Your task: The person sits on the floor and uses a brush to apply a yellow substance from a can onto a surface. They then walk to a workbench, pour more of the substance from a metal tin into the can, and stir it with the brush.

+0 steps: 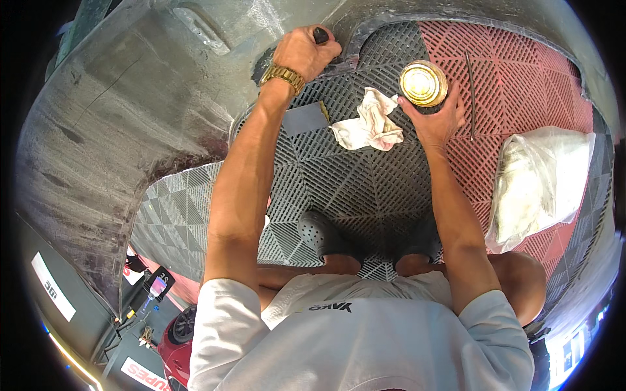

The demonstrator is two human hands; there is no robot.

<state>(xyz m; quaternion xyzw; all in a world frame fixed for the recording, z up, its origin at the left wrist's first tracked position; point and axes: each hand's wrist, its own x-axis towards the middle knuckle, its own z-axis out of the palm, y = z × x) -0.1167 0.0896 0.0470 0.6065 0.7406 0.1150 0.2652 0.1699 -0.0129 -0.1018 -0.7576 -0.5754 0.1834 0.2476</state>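
My left hand (306, 54), with a gold watch at its wrist, is closed around a tool whose rounded black handle end (320, 35) pokes out of the fist. The tool's working end is hidden beneath the hand. This fist is at the edge of a large grey curved panel (161, 97), which looks like a car bumper, over a darker wet-looking patch (263, 63). In my right hand (437, 115) is a round open tin (423, 83), gold and shiny inside, held between thumb and fingers. A crumpled white cloth (369, 122) lies just left of the right hand.
A grey abrasive sheet (305, 119) rests on the black and red slatted floor tiles (342, 176). To the right are a thin dark rod (470, 97) and a clear plastic bag (540, 183) with pale contents. The panel curves around the far side and left. A red car (177, 337) stands behind.
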